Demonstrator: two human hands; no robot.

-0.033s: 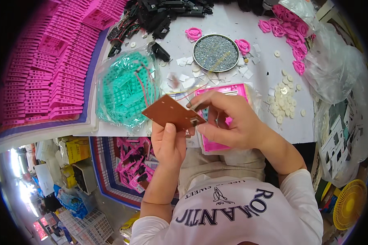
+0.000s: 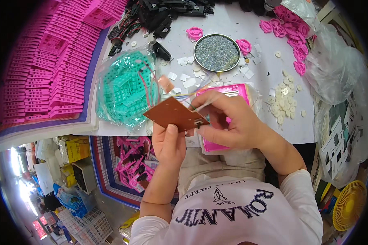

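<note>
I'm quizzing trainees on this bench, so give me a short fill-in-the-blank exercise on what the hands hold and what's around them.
1. Both hands hold a flat ____ board.
2. The round tin holds small ____ bits.
3. The clear bag left of the board holds ____ plastic parts.
4. The left hand grips the board from ____.

Missing words: brown; silver; green; below

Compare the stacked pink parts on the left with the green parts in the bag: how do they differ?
The pink parts lie uncovered in neat rows; the green parts are heaped loosely inside a clear plastic bag. The pink ones cover far more of the table than the green. Both look like moulded plastic grid pieces.
</note>
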